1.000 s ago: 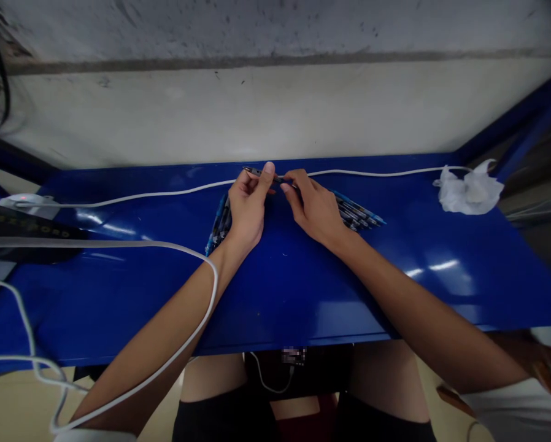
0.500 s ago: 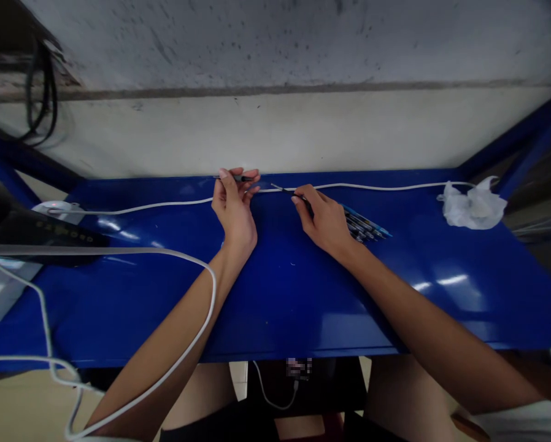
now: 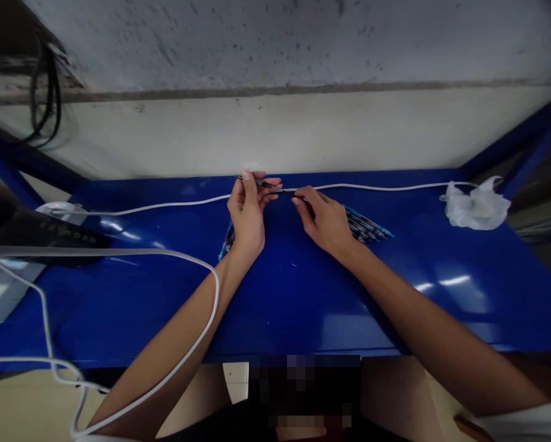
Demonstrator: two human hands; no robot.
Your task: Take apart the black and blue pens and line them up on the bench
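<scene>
My left hand is closed, with a dark pen pinched between thumb and fingers, its front end towards the right. In my right hand, thumb and forefinger pinch a thin dark rod that looks like a pen refill. The rod's slim end reaches left to the front end of the pen; whether they touch I cannot tell. Beside and partly under my right hand lies a pile of pens with blue and clear parts. Another bunch of pens shows behind my left wrist, mostly hidden.
The blue table meets a wall at the back. A white cable runs along its rear, and another cable loops over my left forearm. A crumpled white plastic bag lies right; a black object and white box stand left.
My left hand has moved right with the pen, closing the gap to the rod in my right hand. More of the bunch behind my left wrist shows. My right hand has hardly moved.
</scene>
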